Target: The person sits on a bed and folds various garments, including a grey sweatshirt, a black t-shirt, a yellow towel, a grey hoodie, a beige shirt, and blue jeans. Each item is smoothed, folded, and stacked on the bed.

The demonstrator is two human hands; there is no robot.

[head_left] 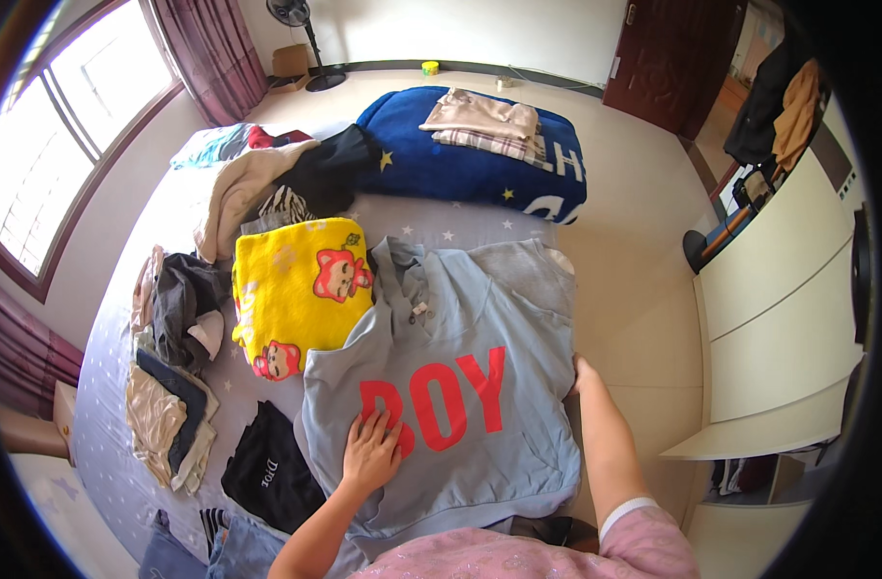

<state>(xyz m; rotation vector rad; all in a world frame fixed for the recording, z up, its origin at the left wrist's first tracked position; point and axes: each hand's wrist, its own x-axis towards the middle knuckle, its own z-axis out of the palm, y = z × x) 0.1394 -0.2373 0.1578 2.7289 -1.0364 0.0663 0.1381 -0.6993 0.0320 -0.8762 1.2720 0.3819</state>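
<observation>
A light blue-gray sweatshirt (431, 386) with red lettering lies spread, its body unfolded, along the right edge of a bed (108, 425), hem toward the person. The left hand (371, 452) rests palm down on the lettering, fingers slightly spread, forearm angling in from the near edge. The right hand (581, 374) reaches along the bed's right edge to the garment's side, arm nearly straight; cloth hides its fingers, so their grip cannot be told. Already in folded form are a yellow blanket (291, 280) beside the sweatshirt and a blue blanket (412, 145) at the far edge, topped by a beige cloth (479, 113). A dark gray garment (185, 299) lies rumpled toward the left edge.
</observation>
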